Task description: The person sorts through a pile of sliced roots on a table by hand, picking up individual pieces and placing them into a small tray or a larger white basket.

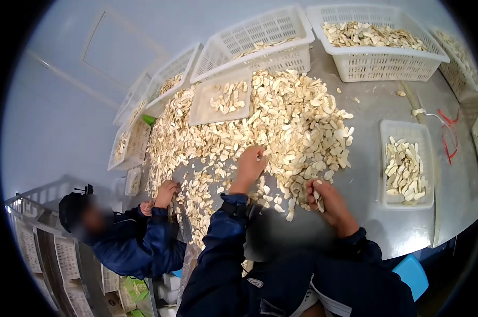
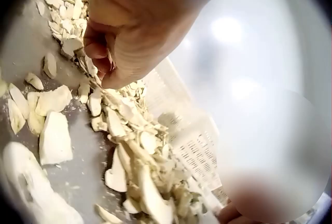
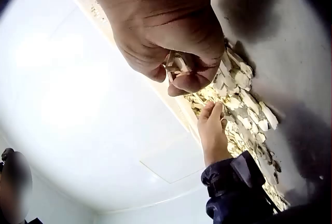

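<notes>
A large heap of pale, dried-looking slices (image 1: 302, 121) spreads over the metal table. At its near side my left hand (image 1: 252, 166) has thumb and fingers pinched together on a slice, most of which the fingers hide. In the left wrist view the same hand (image 2: 140, 32) reaches down to the edge of the slices. My right hand (image 1: 331, 203) curls round a few pale slices (image 1: 317, 196) at the heap's right front edge. The right wrist view shows these slices (image 3: 179, 64) between the thumb and curled fingers of my right hand (image 3: 171, 27).
A shallow tray (image 1: 220, 113) with some slices rests on the heap. Another white tray (image 1: 384, 174) of slices stands at the right, near red ties (image 1: 451, 140). White baskets (image 1: 392, 66) line the back. At the left, another person (image 1: 138, 238) works with both hands at the heap.
</notes>
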The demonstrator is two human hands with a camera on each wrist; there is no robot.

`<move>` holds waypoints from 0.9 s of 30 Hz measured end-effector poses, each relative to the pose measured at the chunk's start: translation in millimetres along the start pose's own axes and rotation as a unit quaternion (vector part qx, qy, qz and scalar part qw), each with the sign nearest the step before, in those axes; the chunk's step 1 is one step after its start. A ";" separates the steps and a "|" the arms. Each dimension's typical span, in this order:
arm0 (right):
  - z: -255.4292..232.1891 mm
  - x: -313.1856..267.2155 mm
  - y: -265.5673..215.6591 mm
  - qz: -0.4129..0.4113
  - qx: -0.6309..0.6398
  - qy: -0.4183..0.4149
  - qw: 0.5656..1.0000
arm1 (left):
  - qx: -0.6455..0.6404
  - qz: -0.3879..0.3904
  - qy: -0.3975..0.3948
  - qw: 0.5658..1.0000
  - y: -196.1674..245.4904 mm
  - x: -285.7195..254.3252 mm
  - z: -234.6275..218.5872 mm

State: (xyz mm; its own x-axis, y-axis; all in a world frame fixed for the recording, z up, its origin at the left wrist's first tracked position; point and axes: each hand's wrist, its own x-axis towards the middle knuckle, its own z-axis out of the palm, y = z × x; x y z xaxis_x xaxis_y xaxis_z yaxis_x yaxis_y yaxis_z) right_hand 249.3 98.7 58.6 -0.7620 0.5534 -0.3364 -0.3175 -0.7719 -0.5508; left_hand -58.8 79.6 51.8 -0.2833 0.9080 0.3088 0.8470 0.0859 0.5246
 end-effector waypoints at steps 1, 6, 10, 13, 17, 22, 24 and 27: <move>-0.6 0.0 -0.1 -0.005 -0.003 0.000 1.000 | 0.016 0.014 0.003 1.000 -1.7 4.7 5.6; -5.5 3.8 3.7 -0.017 -0.009 0.009 1.000 | -0.039 -0.040 -0.012 0.998 -5.4 7.3 12.2; -2.5 2.8 3.9 -0.011 -0.019 0.029 0.999 | -0.342 -0.255 -0.140 0.893 -10.7 0.1 -6.2; 0.0 1.9 1.5 -0.012 -0.021 0.031 0.999 | -0.556 -0.367 -0.041 0.744 26.8 -5.7 -22.3; -1.0 2.1 0.9 -0.009 -0.019 0.028 0.999 | -0.528 -0.336 -0.050 0.778 -17.0 -8.3 -8.3; -1.3 2.5 1.4 -0.015 -0.022 0.033 0.999 | -0.136 -0.114 -0.067 0.982 -13.5 -1.5 9.0; -2.6 3.2 1.8 -0.020 -0.020 0.035 0.999 | -0.129 -0.132 -0.072 0.980 -7.1 0.5 8.4; -2.7 3.2 2.8 -0.022 -0.017 0.041 0.999 | -0.207 -0.182 -0.084 0.958 -25.3 -2.5 13.3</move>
State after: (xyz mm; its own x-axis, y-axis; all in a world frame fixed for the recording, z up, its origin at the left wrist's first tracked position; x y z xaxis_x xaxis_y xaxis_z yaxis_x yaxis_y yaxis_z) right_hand 247.4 99.1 53.9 -0.6981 0.6114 -0.3726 -0.3290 -0.7361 -0.5915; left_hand -73.5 80.6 27.2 -0.4199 0.9050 -0.0685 0.4454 0.2713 0.8532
